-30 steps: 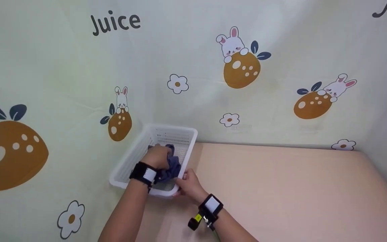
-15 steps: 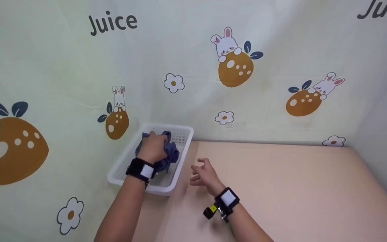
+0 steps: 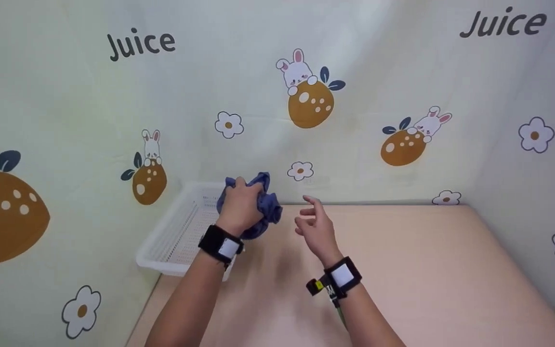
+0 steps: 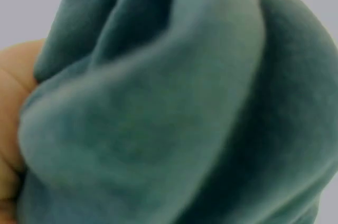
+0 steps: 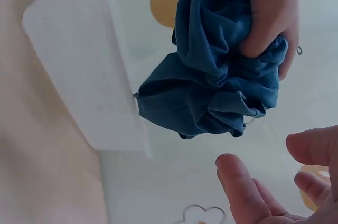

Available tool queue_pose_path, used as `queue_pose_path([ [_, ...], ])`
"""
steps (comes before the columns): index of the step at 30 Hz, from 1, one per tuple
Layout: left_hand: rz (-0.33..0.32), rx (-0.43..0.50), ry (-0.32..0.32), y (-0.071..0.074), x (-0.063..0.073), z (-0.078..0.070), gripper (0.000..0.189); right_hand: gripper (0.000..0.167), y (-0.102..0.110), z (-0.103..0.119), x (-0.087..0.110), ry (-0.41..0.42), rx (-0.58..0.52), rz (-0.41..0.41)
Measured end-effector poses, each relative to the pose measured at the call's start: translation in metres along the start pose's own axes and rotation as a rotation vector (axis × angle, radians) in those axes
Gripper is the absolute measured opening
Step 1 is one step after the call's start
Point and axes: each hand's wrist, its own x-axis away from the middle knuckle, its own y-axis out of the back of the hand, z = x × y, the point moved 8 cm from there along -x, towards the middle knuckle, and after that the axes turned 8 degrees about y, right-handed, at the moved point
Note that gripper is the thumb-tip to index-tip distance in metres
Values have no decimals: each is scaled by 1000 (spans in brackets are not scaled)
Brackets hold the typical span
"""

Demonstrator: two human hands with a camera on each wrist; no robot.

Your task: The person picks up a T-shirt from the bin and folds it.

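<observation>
A crumpled blue cloth (image 3: 269,207) is held up at the right side of the white basket by my left hand (image 3: 241,205), whose fingers grip it from above. In the left wrist view the bunched cloth (image 4: 142,123) fills most of the picture, with part of the hand (image 4: 13,118) at the left edge. My right hand (image 3: 318,231) hovers to the right of the cloth, apart from it, with fingers loosely spread and holding nothing. The right wrist view shows the cloth (image 5: 222,71) hanging in folds, and the fingertips (image 5: 232,166) of my right hand near it.
The white perforated basket (image 3: 162,262) stands at the left of the pale table (image 3: 403,270), against the wall covering. That covering (image 3: 364,96) carries printed rabbits, oranges and flowers behind and beside the table. Each wrist wears a black strap (image 3: 344,275).
My left hand has lifted the blue cloth up out of the basket and to the right. My right hand has let go of the basket's rim and moved up and right.
</observation>
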Motion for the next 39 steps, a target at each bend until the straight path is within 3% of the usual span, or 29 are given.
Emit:
queue_pose_path([
  [4,8,36,-32,-9,4,-38,45,57,34,23,8,172,233,-37],
  [7,19,70,-50,-17,9,-62,46,51,51,31,13,222,238,-17],
  [12,69,123,-65,-41,20,-92,58,46,68,23,18,190,237,39],
  [15,113,158,-79,-59,26,-108,71,55,80,15,23,161,313,40],
  [19,157,214,-122,-81,33,-130,82,63,103,6,29,192,460,15],
  [24,167,224,-184,-104,43,-155,81,44,138,-7,38,205,552,-39],
  [28,174,214,-181,-120,46,-162,79,26,168,-24,44,152,556,-102],
  [32,174,199,-141,-129,44,-159,88,22,200,-32,50,113,549,-155],
  [36,181,230,-134,-134,44,-144,94,20,227,-37,55,83,561,-227],
  [39,186,268,-192,-139,49,-128,96,14,245,-45,62,36,578,-282],
])
